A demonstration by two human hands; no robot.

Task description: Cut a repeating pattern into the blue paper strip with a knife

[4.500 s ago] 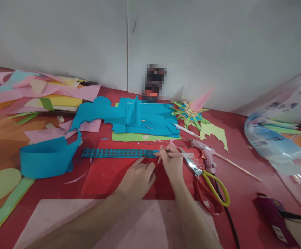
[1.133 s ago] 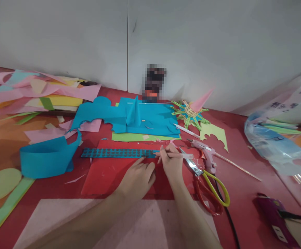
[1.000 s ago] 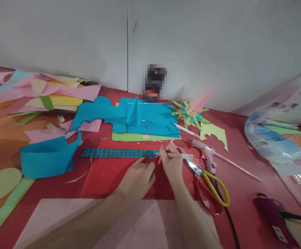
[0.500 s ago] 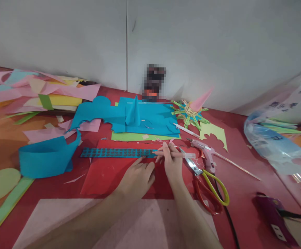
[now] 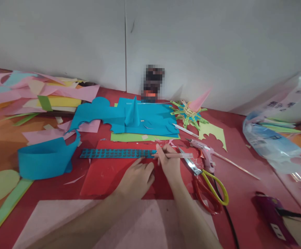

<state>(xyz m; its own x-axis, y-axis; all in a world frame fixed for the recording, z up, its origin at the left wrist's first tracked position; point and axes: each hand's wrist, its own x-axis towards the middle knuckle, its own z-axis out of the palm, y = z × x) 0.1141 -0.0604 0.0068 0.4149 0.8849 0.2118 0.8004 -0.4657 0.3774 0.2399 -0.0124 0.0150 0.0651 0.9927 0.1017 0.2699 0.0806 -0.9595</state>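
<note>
A narrow blue paper strip (image 5: 114, 153) with rows of dark rounded marks lies across a red sheet (image 5: 106, 176). My left hand (image 5: 137, 176) rests palm down on the red sheet, its index finger stretched out to the strip's lower edge. It holds nothing. My right hand (image 5: 169, 162) pinches a pen (image 5: 178, 155) with a pinkish barrel. The pen's tip is at the strip's right end, partly screened by my fingers. Just right of that hand lie scissors (image 5: 195, 168) with one red and one yellow handle.
A pink glue gun (image 5: 204, 152) lies beyond the scissors, a purple tool (image 5: 272, 214) at lower right. Behind the strip stands a blue paper cone (image 5: 133, 116). A blue paper band (image 5: 41, 162) stands left. Paper scraps (image 5: 36, 93) and a plastic bag (image 5: 269, 138) flank the table.
My right hand and the pen have shifted slightly along the strip's right end, and the pen's angle has changed a little. My left hand stays in place. The view has drifted slightly.
</note>
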